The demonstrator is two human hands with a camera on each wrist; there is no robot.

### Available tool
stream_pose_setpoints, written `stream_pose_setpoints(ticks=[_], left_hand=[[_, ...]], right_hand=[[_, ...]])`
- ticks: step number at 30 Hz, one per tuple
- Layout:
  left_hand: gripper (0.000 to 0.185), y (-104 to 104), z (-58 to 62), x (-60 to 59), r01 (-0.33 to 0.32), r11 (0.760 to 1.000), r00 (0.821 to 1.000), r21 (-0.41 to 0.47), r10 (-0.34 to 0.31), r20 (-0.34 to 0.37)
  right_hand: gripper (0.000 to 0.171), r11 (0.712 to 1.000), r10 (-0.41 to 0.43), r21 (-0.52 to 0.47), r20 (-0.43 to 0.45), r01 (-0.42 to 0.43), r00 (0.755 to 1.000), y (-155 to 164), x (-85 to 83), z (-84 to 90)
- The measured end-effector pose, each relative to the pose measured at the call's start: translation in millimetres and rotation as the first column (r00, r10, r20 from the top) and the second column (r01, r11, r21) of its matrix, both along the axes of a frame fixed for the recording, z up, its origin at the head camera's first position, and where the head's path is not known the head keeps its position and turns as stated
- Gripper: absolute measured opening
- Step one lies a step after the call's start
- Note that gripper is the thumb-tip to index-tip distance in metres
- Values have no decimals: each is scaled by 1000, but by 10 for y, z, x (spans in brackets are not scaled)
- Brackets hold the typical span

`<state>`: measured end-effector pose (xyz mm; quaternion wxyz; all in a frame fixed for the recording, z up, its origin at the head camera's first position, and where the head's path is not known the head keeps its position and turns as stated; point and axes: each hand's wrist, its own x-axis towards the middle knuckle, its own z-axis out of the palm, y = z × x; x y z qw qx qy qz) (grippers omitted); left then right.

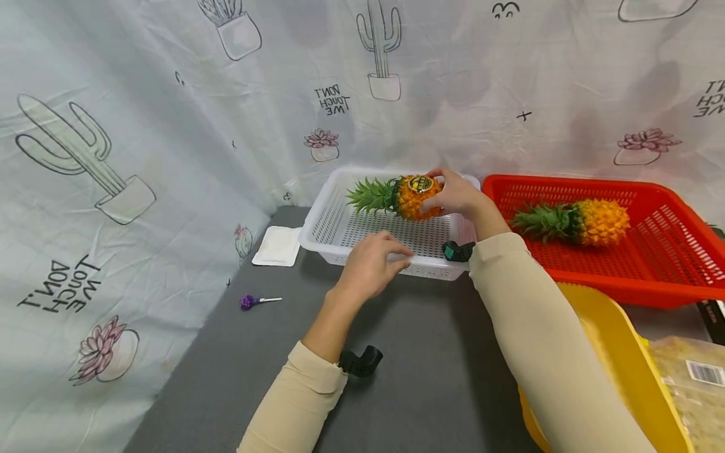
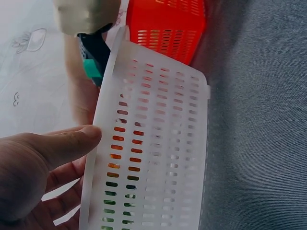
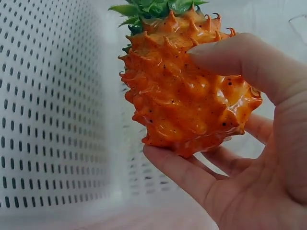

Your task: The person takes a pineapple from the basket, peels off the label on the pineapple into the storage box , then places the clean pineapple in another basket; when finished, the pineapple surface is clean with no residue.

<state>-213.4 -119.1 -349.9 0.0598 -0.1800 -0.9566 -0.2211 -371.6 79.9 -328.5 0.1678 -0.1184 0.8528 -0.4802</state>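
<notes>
Head view: our right hand (image 1: 455, 194) wraps its fingers round the pineapple (image 1: 416, 196) above the white basket (image 1: 328, 221); our left hand (image 1: 370, 264), fingers relaxed, steadies the rim. Glossy spikes could slip, tipping the basket.

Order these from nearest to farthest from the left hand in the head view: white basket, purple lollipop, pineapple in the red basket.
1. white basket, touched by the left hand.
2. purple lollipop, to its left on the table.
3. pineapple in the red basket, far right.
</notes>
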Motion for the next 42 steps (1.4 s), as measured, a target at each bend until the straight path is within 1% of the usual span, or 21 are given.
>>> stream_pose_setpoints(ticks=[2,8,12,17,21,24,28,34,42], left_hand=[[19,10,15,-7,2,1000,1000,-1,-2,4],[20,32,20,5,31,1000,1000,1,-31,1],[19,12,12,17,24,1000,1000,7,-24,-1],[20,-24,7,9,30,999,1000,25,-29,-7],[19,-55,1,3,28,999,1000,46,-27,-7],[18,-78,-4,7,21,998,1000,56,-21,-3],[18,-94,-16,14,20,997,1000,69,-21,5],[18,-84,-54,6,30,995,1000,93,-30,3],[18,-69,-66,-13,48,991,999,124,-47,-16]], right_hand=[[84,1000,2,-10,-2,-2,1000,14,27,61],[85,999,-30,-40,4,30,1000,117,108,177],[87,998,-34,-58,13,35,999,153,168,257],[87,997,-53,-49,32,55,998,154,265,387],[88,996,-73,-44,33,74,997,132,377,499],[90,995,-78,-64,34,80,996,114,455,559],[88,993,-70,-93,36,73,997,120,546,594],[86,993,-79,-88,23,81,997,175,691,637],[85,991,-100,-89,-12,98,995,263,990,757]])
